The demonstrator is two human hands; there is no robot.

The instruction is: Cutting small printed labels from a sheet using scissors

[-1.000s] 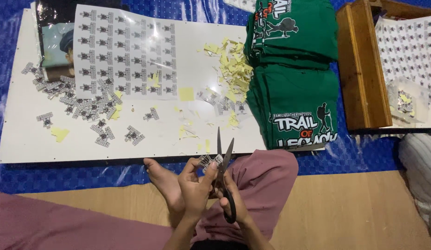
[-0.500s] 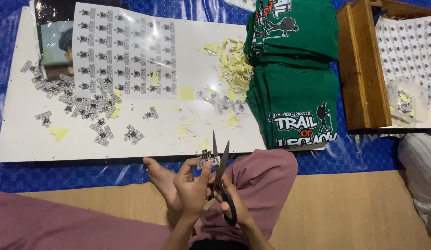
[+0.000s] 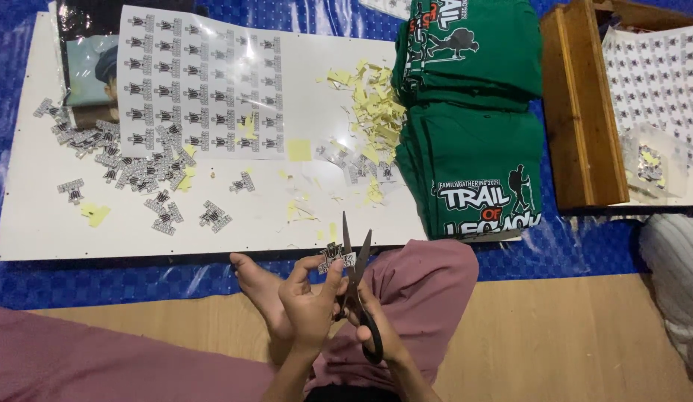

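The left hand (image 3: 307,304) pinches a small printed sticker (image 3: 336,258) between thumb and fingertips, near the person, just over the raised knee. The right hand (image 3: 374,327) is closed around the handles of the scissors (image 3: 355,277), whose blades stand open beside the sticker. The sticker is very small and the left fingers (image 3: 333,269) are close to the blades, so I think a cut could nick a fingertip or slice into the printed design.
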